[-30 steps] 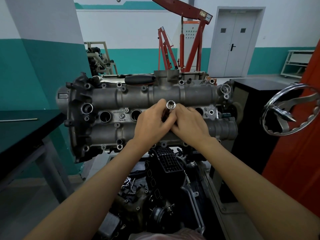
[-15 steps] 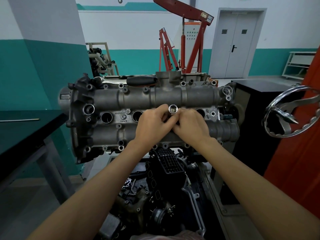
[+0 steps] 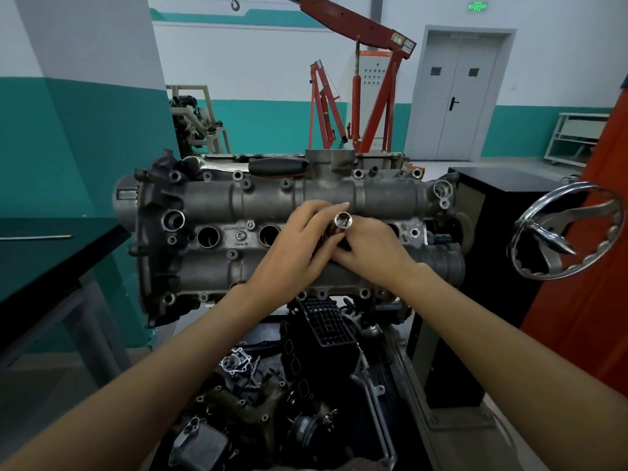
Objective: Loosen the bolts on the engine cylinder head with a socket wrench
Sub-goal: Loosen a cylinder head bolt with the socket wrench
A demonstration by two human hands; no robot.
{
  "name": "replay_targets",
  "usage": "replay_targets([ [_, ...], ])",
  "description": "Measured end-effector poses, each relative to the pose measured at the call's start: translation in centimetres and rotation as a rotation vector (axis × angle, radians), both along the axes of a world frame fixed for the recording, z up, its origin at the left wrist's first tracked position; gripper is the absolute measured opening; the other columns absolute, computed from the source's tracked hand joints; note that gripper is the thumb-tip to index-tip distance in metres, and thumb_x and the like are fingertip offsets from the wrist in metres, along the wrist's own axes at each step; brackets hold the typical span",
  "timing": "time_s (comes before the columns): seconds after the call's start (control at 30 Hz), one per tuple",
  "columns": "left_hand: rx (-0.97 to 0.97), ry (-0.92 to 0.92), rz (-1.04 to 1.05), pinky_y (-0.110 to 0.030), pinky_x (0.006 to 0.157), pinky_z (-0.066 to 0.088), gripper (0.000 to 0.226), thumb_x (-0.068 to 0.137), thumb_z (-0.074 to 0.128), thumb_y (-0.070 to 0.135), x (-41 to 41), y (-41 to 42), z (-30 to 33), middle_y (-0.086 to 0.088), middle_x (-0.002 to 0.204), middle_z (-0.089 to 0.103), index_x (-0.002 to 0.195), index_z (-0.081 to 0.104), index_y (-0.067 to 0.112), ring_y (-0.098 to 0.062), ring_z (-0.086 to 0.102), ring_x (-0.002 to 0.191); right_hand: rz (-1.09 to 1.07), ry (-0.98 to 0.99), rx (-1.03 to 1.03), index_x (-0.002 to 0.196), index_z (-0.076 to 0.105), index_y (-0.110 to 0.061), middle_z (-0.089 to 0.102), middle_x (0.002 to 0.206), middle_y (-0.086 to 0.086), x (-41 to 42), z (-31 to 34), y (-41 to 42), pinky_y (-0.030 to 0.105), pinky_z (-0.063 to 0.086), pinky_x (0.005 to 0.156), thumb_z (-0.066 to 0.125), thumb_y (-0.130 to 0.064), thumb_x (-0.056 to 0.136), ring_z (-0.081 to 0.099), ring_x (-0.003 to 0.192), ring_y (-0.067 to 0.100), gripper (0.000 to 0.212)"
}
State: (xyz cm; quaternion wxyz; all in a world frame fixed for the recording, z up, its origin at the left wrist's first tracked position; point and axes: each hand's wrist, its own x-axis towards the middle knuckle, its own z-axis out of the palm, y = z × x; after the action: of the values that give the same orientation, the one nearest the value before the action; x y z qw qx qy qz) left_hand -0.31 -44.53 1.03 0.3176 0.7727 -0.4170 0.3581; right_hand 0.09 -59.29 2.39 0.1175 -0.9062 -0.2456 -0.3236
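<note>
The grey engine cylinder head (image 3: 217,202) stands tilted toward me on a stand, with several bolts and round plug holes across its face. A shiny socket (image 3: 343,219) points its open end at me, in front of the head's middle. My left hand (image 3: 299,248) wraps its fingers round the socket's shaft from the left. My right hand (image 3: 370,246) holds the same tool from the right, fingers curled under it. What the tool's far end sits on is hidden by both hands. A black-handled wrench (image 3: 277,165) lies on top of the head.
Loose engine parts and a black intake manifold (image 3: 323,331) lie below the head. A chrome handwheel (image 3: 564,229) sticks out at the right beside an orange frame. A dark bench (image 3: 51,253) stands left, a black cabinet (image 3: 492,198) right. A red engine crane (image 3: 360,79) stands behind.
Both hands stay on the socket tool at the head's middle. My left fingers have stretched further over the tool, and the socket has shifted slightly.
</note>
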Motion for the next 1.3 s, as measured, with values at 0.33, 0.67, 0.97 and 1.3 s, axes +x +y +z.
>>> replay_targets([
  [0.33,-0.194,0.088,0.158,-0.011,0.056,0.036,0.029,0.074,0.077,0.031,-0.7,-0.8,1.2,0.017,0.065,0.050,0.071,0.050,0.019,-0.002,0.048,0.061,-0.047,0.000,0.145,0.056,0.053,-0.017,0.060,0.058,0.008,-0.2,-0.3,0.3,0.027,0.016,0.046,0.050,-0.033,0.077,0.057,0.061,0.030,0.026],
  [0.67,-0.212,0.046,0.061,-0.006,0.091,0.038,0.036,0.089,0.055,0.003,-2.4,-1.6,-0.4,-0.006,0.115,0.065,0.126,0.055,0.006,-0.006,0.055,0.107,-0.057,-0.067,0.098,0.079,0.060,-0.009,0.065,0.072,0.011,0.0,-0.8,0.2,0.027,0.024,0.057,0.047,-0.031,0.081,0.059,0.067,0.031,0.025],
  [0.97,-0.271,0.179,0.132,-0.008,0.066,0.038,0.027,0.076,0.076,0.021,-1.9,-1.1,1.6,0.012,0.076,0.054,0.081,0.050,0.018,0.001,0.051,0.076,-0.085,-0.089,0.059,0.088,0.062,-0.012,0.068,0.077,0.004,0.5,-1.2,0.0,0.027,0.022,0.059,0.053,-0.044,0.086,0.060,0.073,0.026,0.033],
  [1.3,-0.262,0.116,-0.005,-0.006,0.079,0.043,0.015,0.084,0.066,0.009,-3.0,-0.7,1.0,0.013,0.092,0.066,0.099,0.068,0.009,0.004,0.061,0.090,-0.005,-0.095,0.109,0.088,0.063,-0.010,0.065,0.080,0.002,-0.3,-1.0,0.3,0.036,0.041,0.069,0.041,-0.036,0.083,0.058,0.070,0.022,0.035],
])
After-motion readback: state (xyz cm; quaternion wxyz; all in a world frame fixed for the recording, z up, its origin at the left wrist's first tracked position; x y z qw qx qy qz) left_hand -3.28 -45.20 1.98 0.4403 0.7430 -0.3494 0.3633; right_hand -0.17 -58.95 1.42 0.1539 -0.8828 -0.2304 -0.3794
